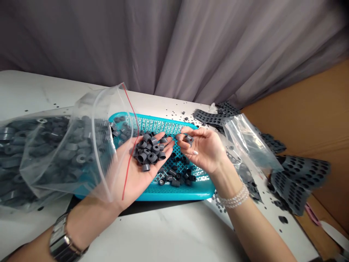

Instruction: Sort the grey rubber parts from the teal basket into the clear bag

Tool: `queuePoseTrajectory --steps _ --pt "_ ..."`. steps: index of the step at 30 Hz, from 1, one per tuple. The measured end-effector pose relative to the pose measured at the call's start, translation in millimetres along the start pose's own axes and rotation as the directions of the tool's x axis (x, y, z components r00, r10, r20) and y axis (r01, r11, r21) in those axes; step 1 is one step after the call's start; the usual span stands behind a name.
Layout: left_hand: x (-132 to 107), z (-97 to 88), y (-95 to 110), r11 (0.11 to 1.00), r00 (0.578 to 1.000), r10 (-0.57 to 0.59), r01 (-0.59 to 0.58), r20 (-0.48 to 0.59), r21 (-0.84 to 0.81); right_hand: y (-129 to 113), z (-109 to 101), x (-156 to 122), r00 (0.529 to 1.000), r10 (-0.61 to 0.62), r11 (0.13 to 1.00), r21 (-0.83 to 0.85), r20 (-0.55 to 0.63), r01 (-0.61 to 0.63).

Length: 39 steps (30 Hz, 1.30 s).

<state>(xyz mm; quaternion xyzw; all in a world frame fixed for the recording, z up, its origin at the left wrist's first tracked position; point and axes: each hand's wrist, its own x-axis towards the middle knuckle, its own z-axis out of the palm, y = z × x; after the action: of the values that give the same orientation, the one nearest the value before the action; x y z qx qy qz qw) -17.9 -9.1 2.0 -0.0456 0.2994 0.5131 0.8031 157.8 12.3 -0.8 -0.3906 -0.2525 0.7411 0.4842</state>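
Head view: right hand (203,150) pinches bushing (188,139), axis sideways.

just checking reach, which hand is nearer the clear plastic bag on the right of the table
Right. The right hand sits just beside the clear plastic bag, while the left hand is farther off, across the blue basket.

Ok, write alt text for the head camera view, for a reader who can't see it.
A person's open left hand holds a pile of gray rubber rings above a blue plastic basket, while the right hand pinches one ring. A clear zip bag of rings lies at left on a white table, with dark perforated rubber sheets at right.
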Motion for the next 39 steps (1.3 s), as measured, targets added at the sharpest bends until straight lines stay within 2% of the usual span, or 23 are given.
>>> queuePoseTrajectory --steps 3,5,7,9,11,17,19,21,22,25,26,28,31,33,35,37,39 --pt "0 0.1 0 1.0 1.0 -0.008 0.008 -0.004 0.005 5 4 -2 0.995 -0.092 0.968 -0.238 -0.027 0.083" --pt "0 -0.3 0 1.0 1.0 0.005 -0.004 -0.017 0.027 9 9 -5 0.983 -0.184 0.857 -0.492 -0.014 0.154" --pt "1 -1.1 0 0.998 1.0 0.02 -0.018 -0.024 0.065 11 14 -9 0.979 -0.201 0.73 -0.664 0.018 0.162" --pt "2 -2.0 0 0.995 1.0 0.018 -0.017 -0.017 0.095 13 16 -11 0.984 -0.171 0.683 -0.714 0.05 0.155" --pt "2 -2.8 0 0.994 1.0 0.022 -0.022 -0.003 0.103 13 14 -11 0.982 -0.171 0.683 -0.709 0.08 0.176" --pt "-1 -2.6 1 0.993 0.998 0.057 -0.052 -0.039 0.107 9 5 -8 0.954 -0.274 0.576 -0.773 0.126 0.267" --pt "-1 -1.6 0 0.993 0.998 0.056 -0.051 -0.04 0.104 8 7 -10 0.947 -0.291 0.565 -0.774 0.137 0.286" --pt "0 -0.3 0 0.994 0.998 0.06 -0.057 -0.035 0.097 8 9 -11 0.95 -0.284 0.605 -0.744 0.129 0.282" --pt "0 0.3 0 0.994 0.998 0.062 -0.059 -0.034 0.09 8 10 -12 0.957 -0.266 0.661 -0.699 0.12 0.271" --pt "-1 1.4 1 0.998 0.998 0.05 -0.048 -0.034 0.049 5 11 -12 0.98 -0.172 0.907 -0.374 0.098 0.196" --pt "-1 1.4 1 0.998 0.999 0.044 -0.043 -0.03 0.035 3 10 -11 0.985 -0.145 0.958 -0.236 0.095 0.163" --pt "-2 0.9 1 0.999 0.999 0.028 -0.028 -0.016 0.02 -1 7 -9 0.99 -0.125 0.991 -0.038 0.061 0.128" --pt "-2 0.4 1 0.999 1.0 0.019 -0.019 0.016 0.033 -4 2 -6 0.991 -0.132 0.991 0.011 -0.038 0.132" --pt "-2 0.5 0 0.998 0.999 0.029 -0.03 0.026 0.054 -1 2 -5 0.991 -0.118 0.99 -0.091 -0.061 0.112" --pt "-2 0.6 0 0.996 0.999 0.051 -0.052 0.019 0.075 5 5 -7 0.994 -0.106 0.951 -0.293 -0.027 0.094" --pt "-1 0.2 1 0.993 0.997 0.075 -0.074 -0.004 0.089 12 11 -9 0.989 -0.146 0.831 -0.539 0.028 0.138" --pt "-1 -0.6 2 0.992 0.996 0.085 -0.083 -0.018 0.098 16 17 -13 0.973 -0.213 0.657 -0.724 0.087 0.208"
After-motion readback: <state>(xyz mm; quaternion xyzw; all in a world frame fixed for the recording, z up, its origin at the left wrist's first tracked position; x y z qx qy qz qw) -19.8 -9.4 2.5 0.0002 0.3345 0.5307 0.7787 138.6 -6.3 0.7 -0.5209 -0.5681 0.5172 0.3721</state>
